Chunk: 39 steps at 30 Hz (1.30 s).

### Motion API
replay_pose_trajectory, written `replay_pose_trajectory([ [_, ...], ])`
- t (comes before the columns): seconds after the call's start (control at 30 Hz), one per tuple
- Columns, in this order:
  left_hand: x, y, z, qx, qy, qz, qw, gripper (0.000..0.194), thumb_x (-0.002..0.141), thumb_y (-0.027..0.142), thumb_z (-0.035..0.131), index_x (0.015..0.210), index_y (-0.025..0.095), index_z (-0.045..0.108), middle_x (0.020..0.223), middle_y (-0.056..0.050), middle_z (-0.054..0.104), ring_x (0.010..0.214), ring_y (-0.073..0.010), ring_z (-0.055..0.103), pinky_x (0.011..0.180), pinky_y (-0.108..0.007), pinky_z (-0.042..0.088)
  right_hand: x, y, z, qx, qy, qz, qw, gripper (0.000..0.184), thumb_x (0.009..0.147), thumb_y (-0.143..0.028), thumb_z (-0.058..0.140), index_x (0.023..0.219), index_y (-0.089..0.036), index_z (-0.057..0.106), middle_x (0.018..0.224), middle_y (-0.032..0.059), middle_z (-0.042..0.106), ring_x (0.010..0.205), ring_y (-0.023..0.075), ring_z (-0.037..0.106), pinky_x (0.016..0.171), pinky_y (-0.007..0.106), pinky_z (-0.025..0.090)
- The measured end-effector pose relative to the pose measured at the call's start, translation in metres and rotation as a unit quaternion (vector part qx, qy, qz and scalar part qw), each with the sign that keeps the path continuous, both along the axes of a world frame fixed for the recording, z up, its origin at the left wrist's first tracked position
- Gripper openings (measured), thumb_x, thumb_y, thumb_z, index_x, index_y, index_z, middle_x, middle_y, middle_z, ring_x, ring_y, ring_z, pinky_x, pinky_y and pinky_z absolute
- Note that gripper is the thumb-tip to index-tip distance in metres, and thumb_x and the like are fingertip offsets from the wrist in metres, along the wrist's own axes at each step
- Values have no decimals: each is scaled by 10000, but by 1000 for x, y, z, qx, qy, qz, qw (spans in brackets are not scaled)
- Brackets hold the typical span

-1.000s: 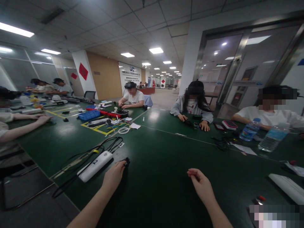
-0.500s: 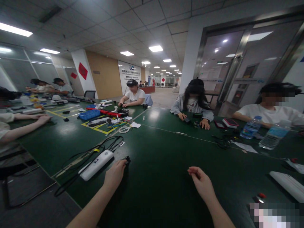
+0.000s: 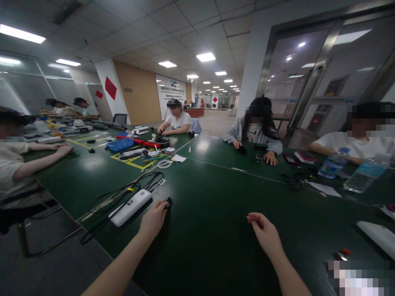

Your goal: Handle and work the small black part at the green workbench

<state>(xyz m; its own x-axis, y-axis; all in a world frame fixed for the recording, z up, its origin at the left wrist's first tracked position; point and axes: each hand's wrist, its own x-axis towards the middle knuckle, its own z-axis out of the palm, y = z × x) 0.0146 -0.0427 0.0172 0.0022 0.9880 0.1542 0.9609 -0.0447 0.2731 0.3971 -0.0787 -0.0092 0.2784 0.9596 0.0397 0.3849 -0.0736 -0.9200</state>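
Observation:
My left hand (image 3: pixel 153 219) is closed on a small black part (image 3: pixel 168 201), gripped at the fingertips just above or on the green table (image 3: pixel 203 242). What kind of part it is, I cannot make out. A white power bank (image 3: pixel 131 208) marked "2" lies to the left of that hand, with black cables (image 3: pixel 123 193) running past it. Over to the right, my right hand (image 3: pixel 265 232) hovers over or rests on the table, thumb and fingers pinched together. Anything between those fingertips is too small to name.
A blue tray (image 3: pixel 120 144), loose wires and a white cable coil (image 3: pixel 164 164) lie beyond my left hand. Two water bottles (image 3: pixel 333 163) stand at the right, near another white bar (image 3: pixel 378 236). Several people sit around the table, one in grey sleeves (image 3: pixel 236 129) opposite.
The whole view has shifted slightly, so the scene sits a little further right. Both my hands keep nearly the same pose, the left still on the black part.

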Motion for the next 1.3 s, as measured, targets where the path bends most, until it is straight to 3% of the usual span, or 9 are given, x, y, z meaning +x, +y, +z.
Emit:
replay_pose_trajectory([
  [0.33, -13, 18, -16, 54, -59, -25, 996, 331, 817, 160, 358, 1106, 179, 519, 1092, -65, 513, 987, -170, 517, 904, -281, 386, 2, 2, -4, -3, 2, 0, 1000, 270, 677, -305, 527, 924, -232, 609, 918, 27, 671, 917, 243, 599, 779, 380, 477],
  [0.63, -21, 23, -15, 58, -84, -37, 994, 315, 794, 168, 408, 1074, 165, 552, 1077, -69, 492, 955, -157, 531, 896, -276, 406, 2, 2, -4, -13, -2, -3, 1000, 273, 686, -299, 518, 935, -226, 601, 934, 35, 664, 921, 237, 595, 795, 383, 469],
  [0.87, -19, 23, -12, 67, -131, -26, 989, 265, 806, 294, 429, 980, 176, 591, 1002, -51, 539, 826, -147, 564, 809, -286, 452, -5, 0, 4, 1, -2, -17, 1000, 253, 676, -295, 524, 900, -217, 610, 885, 36, 678, 904, 239, 604, 807, 387, 464],
  [1.3, -9, 19, -11, 37, -53, 21, 998, 241, 844, 275, 388, 978, 165, 555, 1021, -66, 564, 890, -181, 557, 772, -284, 419, -6, -3, 10, -20, -9, -17, 1000, 258, 676, -281, 507, 905, -219, 610, 925, 44, 665, 922, 253, 591, 779, 401, 472],
])
